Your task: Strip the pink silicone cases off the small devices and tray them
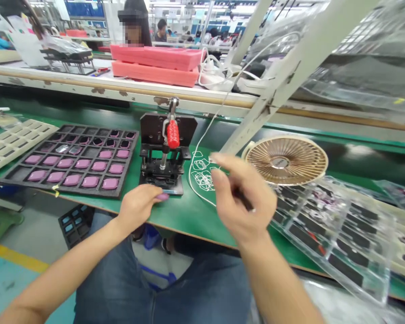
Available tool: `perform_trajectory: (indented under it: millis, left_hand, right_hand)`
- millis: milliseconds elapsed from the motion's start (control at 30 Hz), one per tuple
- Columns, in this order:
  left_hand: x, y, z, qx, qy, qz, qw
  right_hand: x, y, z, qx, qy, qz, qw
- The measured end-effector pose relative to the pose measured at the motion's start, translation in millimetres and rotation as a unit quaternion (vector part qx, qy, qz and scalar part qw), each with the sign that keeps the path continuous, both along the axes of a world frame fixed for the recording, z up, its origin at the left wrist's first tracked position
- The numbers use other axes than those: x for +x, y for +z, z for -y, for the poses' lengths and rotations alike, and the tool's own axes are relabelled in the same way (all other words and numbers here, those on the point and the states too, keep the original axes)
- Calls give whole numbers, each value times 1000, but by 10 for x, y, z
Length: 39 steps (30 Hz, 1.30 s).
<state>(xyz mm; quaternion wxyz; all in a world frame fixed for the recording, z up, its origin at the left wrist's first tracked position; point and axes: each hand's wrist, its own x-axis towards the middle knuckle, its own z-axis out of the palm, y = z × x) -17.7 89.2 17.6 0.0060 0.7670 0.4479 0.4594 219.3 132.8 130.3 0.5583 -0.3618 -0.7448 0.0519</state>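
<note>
My left hand [140, 204] pinches a purple watch case [162, 197] at the front edge of a black toggle-clamp press [164, 166], whose red handle [173, 135] points downward. My right hand [245, 195] is raised over the green table, a little blurred, with its fingers curled and thumb and forefinger close together. Whatever may be between those fingertips is too small to make out. Just left of it lies a loose heap of thin white rings [204, 179]. A dark grey compartment tray [104, 191] on the left bears several purple watch cases.
A beige tray [16, 139] lies at far left. A round fan [285, 161] and clear plastic trays [324, 265] with small parts occupy the right. A white cable [198, 146] and slanting metal post [256, 117] cross behind. Pink foam trays [155, 69] sit on the shelf; people work beyond.
</note>
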Motion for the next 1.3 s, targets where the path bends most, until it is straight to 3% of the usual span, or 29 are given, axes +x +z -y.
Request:
perform_trajectory:
  millis: [67, 200, 267, 367, 433, 500, 600, 667, 767, 867, 967, 1100, 1300]
  left_hand:
    - [-21, -33, -115, -12, 19, -10, 1000]
    - [7, -122, -147, -27, 32, -26, 999]
    - [20, -143, -126, -36, 33, -28, 998]
    - [8, -137, -116, -53, 24, -19, 998]
    - [-26, -118, -118, -64, 20, -1, 998]
    - [-79, -94, -108, -71, 24, 26, 997]
    - [-169, -59, -39, -74, 49, 70, 994]
    - [-223, -36, 51, -75, 69, 86, 991]
    - [-290, 8, 218, -77, 84, 80, 990]
    - [-353, 65, 332, -64, 97, 61, 991]
    - [-373, 112, 292, -29, 120, 49, 991]
    - [-238, 126, -34, -7, 109, 2, 994]
    - [29, 28, -592, -47, 65, -89, 993]
  right_hand:
    - [-178, 200, -257, 94, 19, 75, 992]
    - [-582, 421, -549, 159, 67, 170, 970]
    - [-686, 601, -614, 170, 60, 131, 975]
    - [-660, 935, -659, 177, -2, 53, 983]
    - [-564, 988, -629, 193, -62, 20, 979]
    - [-459, 760, -535, 184, -87, 48, 978]
    - [-379, 14, -392, 102, -32, 197, 975]
    - [-414, -482, -394, 15, 5, 310, 950]
    - [-566, -862, -572, -59, 28, 392, 918]
    - [-699, -843, -791, -74, 47, 415, 906]
    - [-689, -745, -820, -73, 63, 429, 898]
    - [-421, -762, -507, -69, 50, 415, 906]
    - [155, -843, 113, -43, -4, 244, 969]
